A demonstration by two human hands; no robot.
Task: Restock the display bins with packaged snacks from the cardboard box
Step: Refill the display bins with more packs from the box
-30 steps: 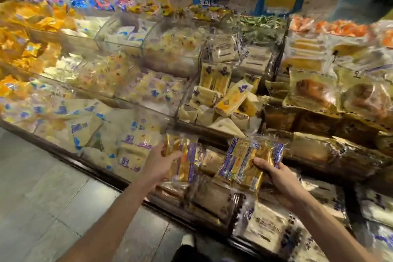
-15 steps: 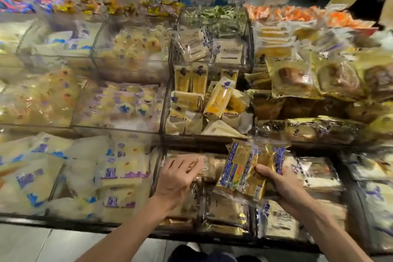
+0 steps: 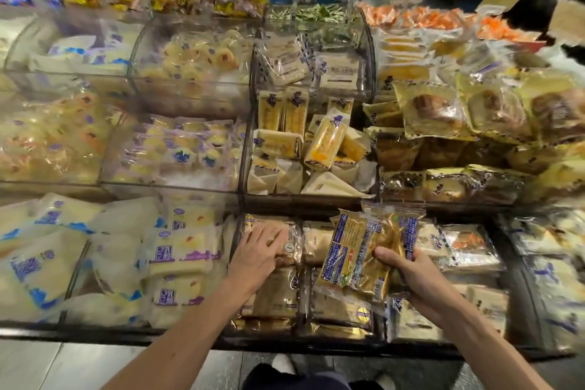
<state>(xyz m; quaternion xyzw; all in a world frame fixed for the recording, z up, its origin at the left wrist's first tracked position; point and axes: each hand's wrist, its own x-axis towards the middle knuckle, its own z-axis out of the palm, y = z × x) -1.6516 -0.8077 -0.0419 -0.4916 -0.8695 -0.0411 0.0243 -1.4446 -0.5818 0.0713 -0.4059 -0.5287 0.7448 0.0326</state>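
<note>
Left grip [image 3: 259,252]: a second ago you held the gold packet [image 3: 286,247] up in curled fingers; now your fingers lie flat on top of it.
Gold packet: set down, lying in the front bin [image 3: 285,340] directly beneath your left grip.

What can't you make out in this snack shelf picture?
1. Cardboard box: outside the head view's frame.
2. Packet under the left hand: the hand covers its label.
3. Gold packets in the right hand: overlapping, count unclear.
4. Left-side bins: blurred, print unreadable.
</note>
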